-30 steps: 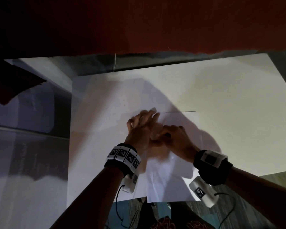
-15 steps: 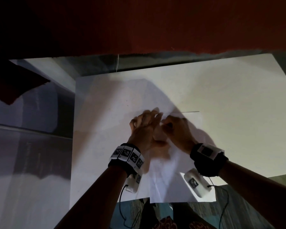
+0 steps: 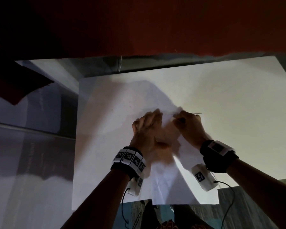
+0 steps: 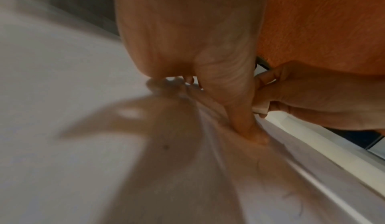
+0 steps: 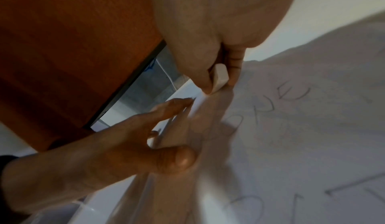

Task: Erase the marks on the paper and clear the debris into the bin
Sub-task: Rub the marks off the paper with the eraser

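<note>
- White rubber, a small eraser, is pinched between the thumb and fingers of the right hand, its lower corner pressed down on the paper.
- The paper lies on a larger white board, with its near edge reaching the board's front edge; the eraser works near the sheet's far edge, about the middle of the board.
- Pencil marks, big loose letters, run across the sheet beside the eraser and further toward the near edge; I can't read them as a word.
- The left hand lies flat on the paper just left of the right hand, fingers straight and close together, thumb pressing down and puckering the sheet into folds.
- From the left wrist view, the thumb tip digs into the paper right next to the eraser; the two hands nearly touch.
- Both wrists wear dark bands with black-and-white square markers, and small white camera units hang under them with thin black cables.
- The board rests on a pale surface; a rust-red wall rises behind it, and a dark red flap pokes in at the left.
- A thin white cord hangs at the wall's base.
</note>
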Action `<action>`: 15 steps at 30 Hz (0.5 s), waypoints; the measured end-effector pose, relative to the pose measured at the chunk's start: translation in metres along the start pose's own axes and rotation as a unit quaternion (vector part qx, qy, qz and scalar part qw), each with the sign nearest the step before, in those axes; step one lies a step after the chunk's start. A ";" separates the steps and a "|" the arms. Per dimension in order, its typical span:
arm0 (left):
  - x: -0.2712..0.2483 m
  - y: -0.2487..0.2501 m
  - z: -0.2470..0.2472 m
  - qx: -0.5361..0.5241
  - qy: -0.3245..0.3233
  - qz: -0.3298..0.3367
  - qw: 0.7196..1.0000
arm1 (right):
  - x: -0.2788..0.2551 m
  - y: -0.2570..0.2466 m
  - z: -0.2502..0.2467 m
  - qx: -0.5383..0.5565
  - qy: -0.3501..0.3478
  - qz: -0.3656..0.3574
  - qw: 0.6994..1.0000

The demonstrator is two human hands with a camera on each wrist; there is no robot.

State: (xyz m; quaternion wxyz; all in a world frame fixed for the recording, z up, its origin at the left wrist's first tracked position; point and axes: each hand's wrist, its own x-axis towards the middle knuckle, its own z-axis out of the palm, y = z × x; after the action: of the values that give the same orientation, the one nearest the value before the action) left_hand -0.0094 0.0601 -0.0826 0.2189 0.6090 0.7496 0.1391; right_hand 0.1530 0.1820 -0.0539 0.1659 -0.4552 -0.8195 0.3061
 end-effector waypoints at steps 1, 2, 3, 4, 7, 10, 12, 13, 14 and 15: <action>-0.002 -0.002 0.002 -0.011 0.012 -0.011 1.000 | 0.000 0.000 0.001 0.003 -0.003 0.003 1.000; -0.005 -0.003 0.004 -0.024 0.020 -0.020 0.999 | -0.001 0.000 0.000 0.004 -0.006 0.001 1.000; -0.006 -0.004 0.005 -0.031 0.026 -0.023 0.999 | 0.000 0.001 0.000 0.001 -0.009 0.001 1.000; -0.007 -0.003 0.005 -0.031 0.030 -0.020 0.999 | 0.001 0.003 -0.002 -0.006 -0.016 0.002 1.000; -0.007 -0.002 0.003 -0.029 0.030 -0.015 0.999 | 0.006 0.003 -0.004 -0.025 -0.040 -0.013 0.999; -0.008 0.000 0.000 -0.034 0.031 -0.018 0.999 | 0.006 -0.005 0.001 -0.051 -0.035 -0.055 0.997; -0.009 0.000 0.002 -0.030 0.043 -0.013 0.999 | -0.006 -0.011 0.013 -0.063 -0.040 -0.086 0.993; -0.009 0.000 0.004 -0.024 0.051 -0.008 0.998 | -0.015 -0.013 0.020 -0.063 -0.053 -0.120 0.989; -0.008 -0.001 0.005 -0.018 0.059 -0.005 0.998 | -0.023 -0.013 0.025 -0.064 -0.073 -0.161 0.982; -0.008 -0.001 0.005 -0.015 0.062 -0.004 0.998 | -0.024 -0.007 0.026 -0.072 -0.085 -0.193 0.975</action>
State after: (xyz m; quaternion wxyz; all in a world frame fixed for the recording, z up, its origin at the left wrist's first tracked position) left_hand -0.0066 0.0518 -0.0858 0.1815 0.5930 0.7618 0.1875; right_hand 0.1467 0.1491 -0.0688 0.1187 -0.2719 -0.9226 0.2464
